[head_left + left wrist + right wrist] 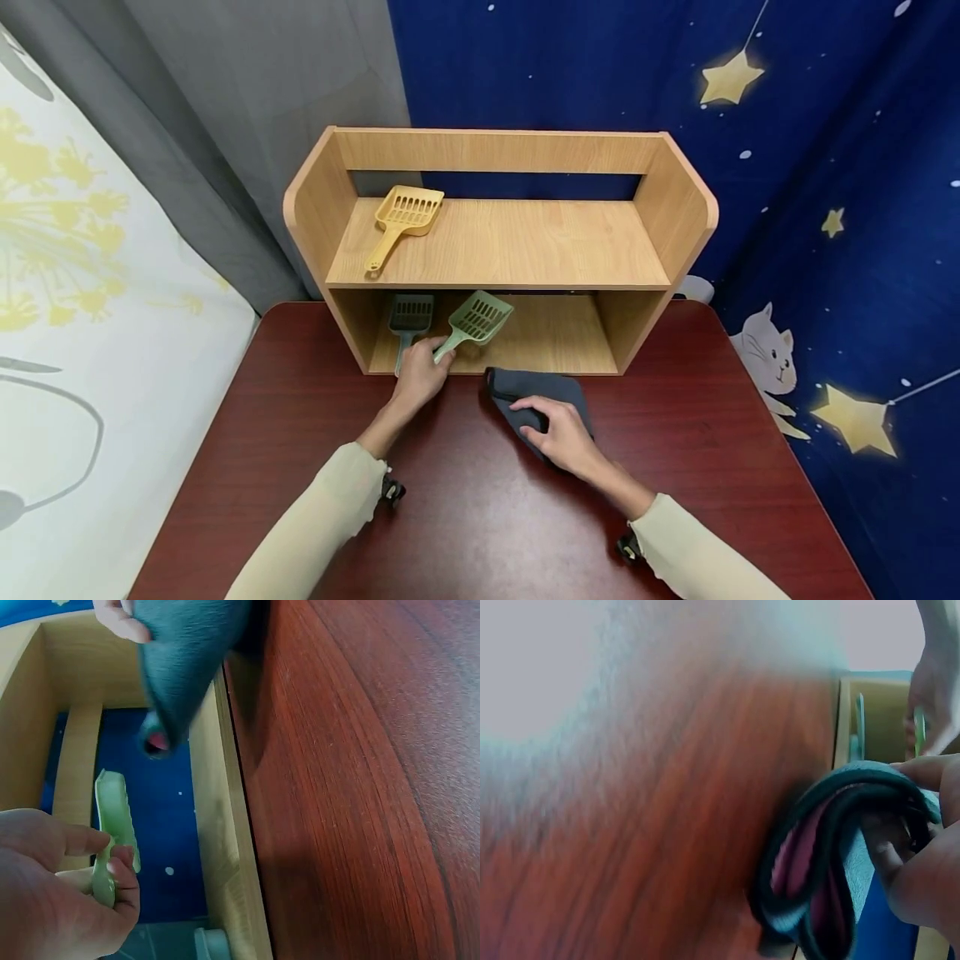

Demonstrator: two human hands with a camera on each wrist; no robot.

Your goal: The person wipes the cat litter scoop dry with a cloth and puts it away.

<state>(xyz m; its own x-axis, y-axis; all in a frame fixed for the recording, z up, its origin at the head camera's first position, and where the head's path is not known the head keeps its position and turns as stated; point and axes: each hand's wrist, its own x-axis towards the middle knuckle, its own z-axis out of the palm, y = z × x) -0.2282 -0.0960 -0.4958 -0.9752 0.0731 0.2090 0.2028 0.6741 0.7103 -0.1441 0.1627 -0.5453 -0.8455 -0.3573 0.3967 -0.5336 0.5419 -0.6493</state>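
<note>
In the head view, my left hand (422, 373) grips the handle of a pale green litter scoop (480, 318) at the front of the lower shelf. The left wrist view shows thumb and fingers pinching that scoop's handle (103, 879), its slotted head pointing away. My right hand (566, 437) holds a folded dark grey cloth (536, 385) over the table, just in front of the shelf. Pink shows inside the cloth's folds (870, 776) in the right wrist view, where the thumb is tucked against it. A grey litter scoop (411, 313) lies on the lower shelf, left of the green one.
A two-tier wooden shelf (495, 151) stands at the back of the dark red table (480, 517). On its upper tier, at the left, lies a yellow litter scoop (408, 208). Grey and blue star-patterned curtains (562, 67) hang behind.
</note>
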